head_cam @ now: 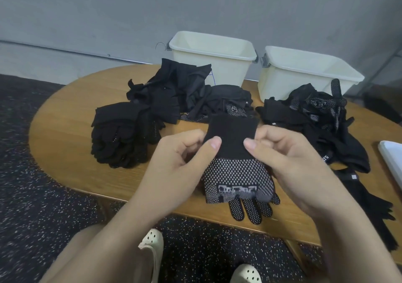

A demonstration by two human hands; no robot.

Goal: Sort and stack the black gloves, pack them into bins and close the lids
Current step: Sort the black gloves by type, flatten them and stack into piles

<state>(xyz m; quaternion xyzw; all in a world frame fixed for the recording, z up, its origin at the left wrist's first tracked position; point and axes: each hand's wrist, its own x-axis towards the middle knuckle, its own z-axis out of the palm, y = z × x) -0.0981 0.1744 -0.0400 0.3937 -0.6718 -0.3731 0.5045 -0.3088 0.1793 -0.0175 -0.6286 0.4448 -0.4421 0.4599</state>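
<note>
I hold one black glove with white grip dots above the table's near edge, cuff pointing away from me and fingers hanging toward me. My left hand pinches the cuff's left side and my right hand pinches its right side. A neat stack of black gloves lies at the left of the table. A loose heap of gloves sits behind it, and another heap spreads at the right. Two cream bins, the left bin and the right bin, stand open at the table's far edge.
The oval wooden table stands on dark speckled floor. A white flat object, perhaps a lid, shows at the right edge. More black gloves trail off the table's right side. My feet in cream clogs are below the table edge.
</note>
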